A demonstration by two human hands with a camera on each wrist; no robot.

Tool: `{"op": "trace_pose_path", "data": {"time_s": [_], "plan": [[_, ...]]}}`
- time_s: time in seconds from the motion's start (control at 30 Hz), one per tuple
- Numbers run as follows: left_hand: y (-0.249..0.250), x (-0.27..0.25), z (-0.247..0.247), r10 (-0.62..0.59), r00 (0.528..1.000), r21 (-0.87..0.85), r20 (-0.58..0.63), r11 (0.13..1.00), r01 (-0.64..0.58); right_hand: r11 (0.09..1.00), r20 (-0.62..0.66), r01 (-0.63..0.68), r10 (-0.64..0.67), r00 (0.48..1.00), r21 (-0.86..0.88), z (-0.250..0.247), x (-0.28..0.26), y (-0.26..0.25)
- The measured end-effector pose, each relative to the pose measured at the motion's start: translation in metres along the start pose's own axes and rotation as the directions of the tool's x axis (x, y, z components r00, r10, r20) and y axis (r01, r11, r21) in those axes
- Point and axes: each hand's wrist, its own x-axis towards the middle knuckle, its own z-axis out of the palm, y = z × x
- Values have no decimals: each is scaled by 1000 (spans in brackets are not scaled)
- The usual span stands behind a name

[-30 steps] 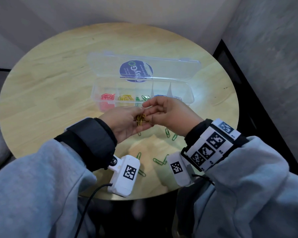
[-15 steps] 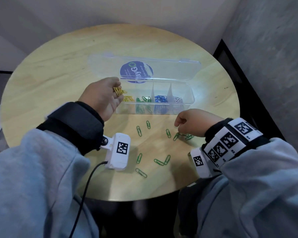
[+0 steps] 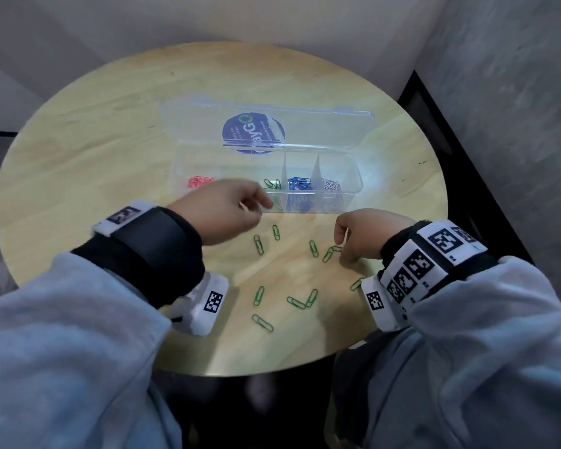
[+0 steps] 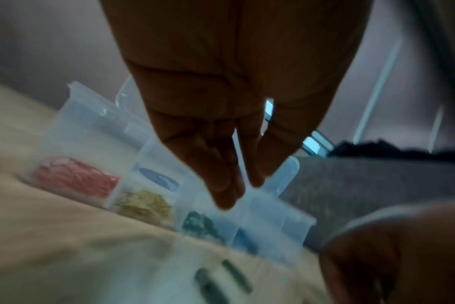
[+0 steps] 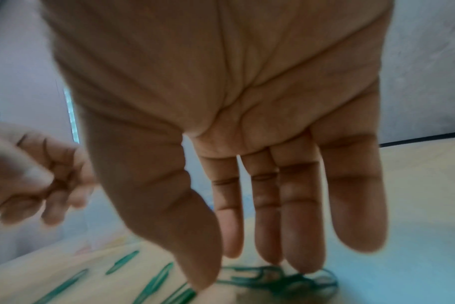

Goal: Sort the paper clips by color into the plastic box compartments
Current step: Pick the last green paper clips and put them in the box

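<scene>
Your left hand (image 3: 222, 212) is down in front of the plastic box (image 3: 266, 183) now, low by its near wall; half a second ago it was raised over the left compartments with yellow clips pinched in its grip. That grip is bare now: the left wrist view shows the fingers (image 4: 221, 181) long and pressed together, pointing down at the box, with nothing between them. The yellow clips (image 4: 143, 202) lie in the second compartment from the left, beside the pink clips (image 3: 199, 182) in the first. Green, blue (image 3: 300, 183) and silver ones (image 3: 331, 184) fill the compartments to the right.

Your right hand (image 3: 365, 236) sits where it was, on the surface (image 3: 94, 157) at the right of the loose green clips (image 3: 258, 244). Seen from its wrist, the fingers (image 5: 299, 216) are straight and slightly spread, tips coming down onto a small tangle of green clips (image 5: 278, 277); whether they touch yet, you cannot tell through the blur. The other green clips lie scattered between your two hands, in the same spots as before. The box lid (image 3: 321, 128) lies open behind.
</scene>
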Motion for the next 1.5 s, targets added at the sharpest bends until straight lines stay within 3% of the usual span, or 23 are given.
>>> {"op": "trace_pose_path", "data": {"time_s": [0.07,0.13,0.47,0.63,0.87,0.97,1.03,1.13,1.3,1.37,1.4,1.43,1.5], "plan": [[-5,-1,9,-60,993,311,99,950,27,1000,7,-9,9,1000,-5,3,2,1],[-7,-1,15,-111,986,441,126,896,45,1000,2,-17,17,1000,-7,6,3,3],[-6,7,30,-100,989,624,113,781,7,996,30,4,-1,1000,-90,10,3,1],[-4,5,31,-158,981,621,108,782,58,999,-5,33,-34,999,-37,12,4,-1],[1,-4,28,-198,964,500,178,862,85,996,24,92,-92,995,0,14,5,-4],[4,-8,18,-150,962,287,227,954,81,992,55,128,-127,990,-15,12,4,-4],[6,-11,12,-130,955,21,267,991,129,988,45,153,-152,987,-5,12,3,-4],[4,-14,7,-164,932,-270,322,928,257,986,36,167,-168,985,21,13,3,-3],[4,-18,9,-256,887,-341,384,854,394,952,28,218,-229,973,214,7,1,-1],[6,-17,14,-322,881,-266,346,867,421,892,7,216,-238,971,398,4,2,2],[6,-18,16,-337,890,-138,308,910,392,842,3,209,-242,970,498,2,3,4],[5,-19,17,-326,905,63,274,945,322,789,6,197,-246,969,582,1,5,6],[4,-26,22,-308,921,469,240,867,168,715,26,160,-241,970,680,-1,6,11]]}}
